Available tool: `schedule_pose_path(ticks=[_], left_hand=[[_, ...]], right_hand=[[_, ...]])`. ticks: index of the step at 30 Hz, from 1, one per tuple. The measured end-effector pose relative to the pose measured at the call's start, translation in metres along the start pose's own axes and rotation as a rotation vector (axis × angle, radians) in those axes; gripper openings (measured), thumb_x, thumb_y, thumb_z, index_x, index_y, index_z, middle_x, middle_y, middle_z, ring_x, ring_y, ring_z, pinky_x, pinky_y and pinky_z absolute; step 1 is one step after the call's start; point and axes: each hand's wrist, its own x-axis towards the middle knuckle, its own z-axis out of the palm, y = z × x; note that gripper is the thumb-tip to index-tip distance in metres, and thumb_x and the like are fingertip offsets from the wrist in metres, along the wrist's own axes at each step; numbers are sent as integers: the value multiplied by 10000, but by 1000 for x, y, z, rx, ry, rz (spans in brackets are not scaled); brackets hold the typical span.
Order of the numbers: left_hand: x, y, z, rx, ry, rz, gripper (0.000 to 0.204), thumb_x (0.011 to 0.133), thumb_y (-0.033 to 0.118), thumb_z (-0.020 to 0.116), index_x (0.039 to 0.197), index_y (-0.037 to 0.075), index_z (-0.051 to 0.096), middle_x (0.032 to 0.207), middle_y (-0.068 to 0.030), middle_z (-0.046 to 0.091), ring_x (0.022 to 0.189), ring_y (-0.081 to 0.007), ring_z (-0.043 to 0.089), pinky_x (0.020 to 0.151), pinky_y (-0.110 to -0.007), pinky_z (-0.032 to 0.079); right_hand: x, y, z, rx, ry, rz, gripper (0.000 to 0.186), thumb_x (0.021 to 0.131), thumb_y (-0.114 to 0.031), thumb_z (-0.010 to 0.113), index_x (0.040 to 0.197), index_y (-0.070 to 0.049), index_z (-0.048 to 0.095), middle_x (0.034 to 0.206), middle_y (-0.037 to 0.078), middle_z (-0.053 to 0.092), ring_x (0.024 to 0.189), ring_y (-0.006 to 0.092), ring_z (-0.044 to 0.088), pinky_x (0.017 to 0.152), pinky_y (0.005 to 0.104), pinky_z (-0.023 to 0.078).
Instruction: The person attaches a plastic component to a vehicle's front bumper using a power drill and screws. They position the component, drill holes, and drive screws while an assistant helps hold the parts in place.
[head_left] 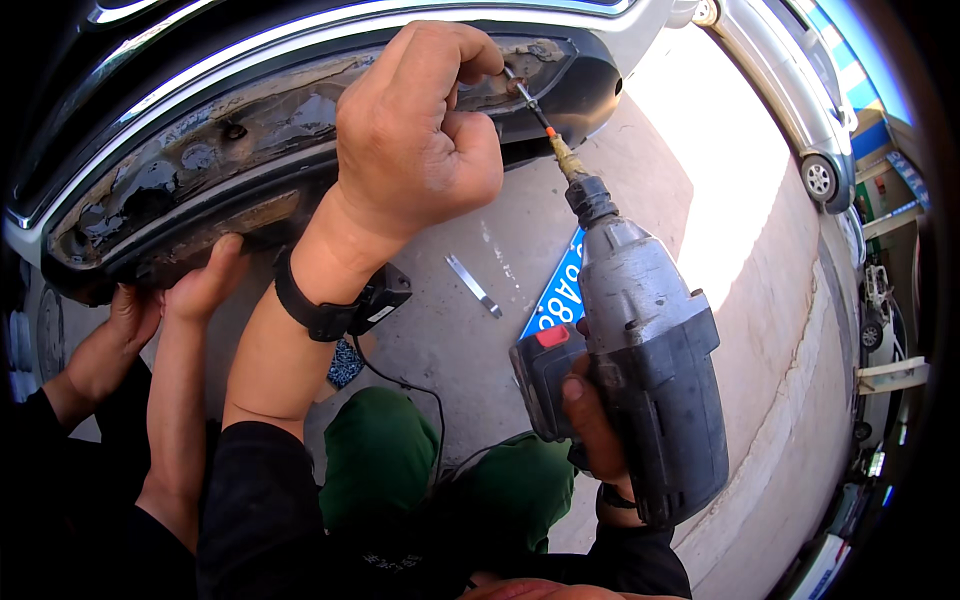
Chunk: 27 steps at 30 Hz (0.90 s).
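Note:
My right hand [598, 425] is wrapped round the handle of a grey and black cordless impact driver [650, 350]. Its long bit [535, 108], with an orange band, points up and left at a rusty spot on the dark bumper [590, 80]. My left hand [425, 130] is raised in front of the bumper's dirty, scraped face, beside the bit's tip. Its fingers are curled inward, and whatever they may pinch is hidden. A black strap with a small device [380, 300] sits on my left wrist.
Another person's hands [205, 285] hold the bumper's lower part at the left. A blue licence plate [556, 292] and a thin metal strip [472, 285] lie on the concrete floor. A cable [415, 388] runs from my wrist device. A silver car [790, 90] stands far right.

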Motion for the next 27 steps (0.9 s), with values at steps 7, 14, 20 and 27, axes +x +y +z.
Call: schedule_pose_path(ticks=[7,14,20,27], left_hand=[[0,1,0,0,-19,-8,338,649,-120,482,923,2,638,804,-21,612,604,-67,502,526,-178,399],[3,6,-3,22,-29,-6,333,651,-113,484,923,4,637,800,-20,610,604,-67,500,529,-177,398],[4,9,1,20,-38,-11,335,646,-113,480,918,6,636,794,-22,604,600,-69,499,524,-179,395],[3,5,-4,51,-34,31,333,640,-112,479,910,4,635,786,-23,601,590,-72,498,518,-184,398]], right_hand=[[1,3,8,34,52,-54,361,811,-146,798,1136,-47,677,970,51,704,907,184,663,844,350,522],[-2,9,7,58,37,-6,373,808,-159,799,1142,-46,676,964,50,701,889,177,664,822,335,524],[-4,24,4,50,58,-33,372,809,-173,798,1136,-44,677,948,46,698,864,171,664,803,325,524],[-3,53,-8,-132,-179,-35,545,913,-296,694,1363,-94,465,1237,119,561,1132,257,578,933,399,507]])
